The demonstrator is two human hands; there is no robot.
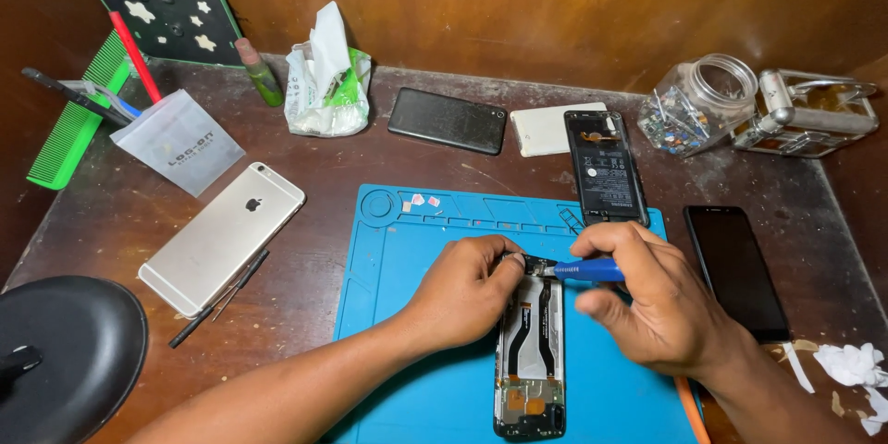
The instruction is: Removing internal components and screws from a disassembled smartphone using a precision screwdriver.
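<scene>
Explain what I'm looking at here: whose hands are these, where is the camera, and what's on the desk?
One picture, from a camera on the person's head, looking down at a wooden desk. Both bare hands belong to that person. The left hand steadies an opened phone lying on a blue mat. The right hand holds a blue-handled screwdriver, its tip at the phone's top end. Around the mat lie a silver phone, three dark phones, a glass jar of small parts, tweezers and a green comb.
</scene>
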